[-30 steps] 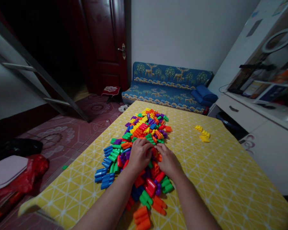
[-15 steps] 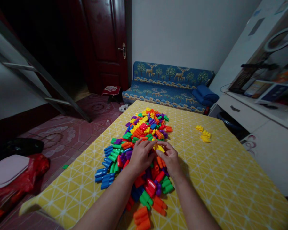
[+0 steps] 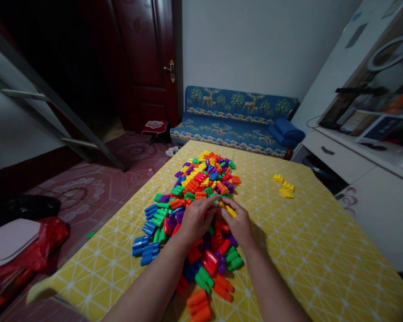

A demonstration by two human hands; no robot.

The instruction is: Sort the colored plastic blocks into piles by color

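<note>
A long heap of coloured plastic pieces (image 3: 161, 215) in red, blue, green, orange, purple and yellow lies on the yellow patterned tablecloth (image 3: 309, 241). Over its middle, my right hand (image 3: 237, 221) pinches a yellow piece (image 3: 230, 210) between thumb and fingers. My left hand (image 3: 198, 218) meets it from the left, fingers closed at the near end of the same yellow piece; its fingertips partly hide that end. Several yellow pieces (image 3: 286, 186) lie apart from the heap, on the cloth to the right.
Beyond the table stands a blue patterned sofa (image 3: 221, 129). A white cabinet (image 3: 369, 192) is at the right. On the left are a metal ladder (image 3: 70, 114), a red bag (image 3: 53, 235) with a pale lid (image 3: 11, 241), and a small stool (image 3: 155, 127) by the door.
The yellow piece between my hands has turned and now points down to the right. My fingers have shifted around it. The view has moved very slightly.
</note>
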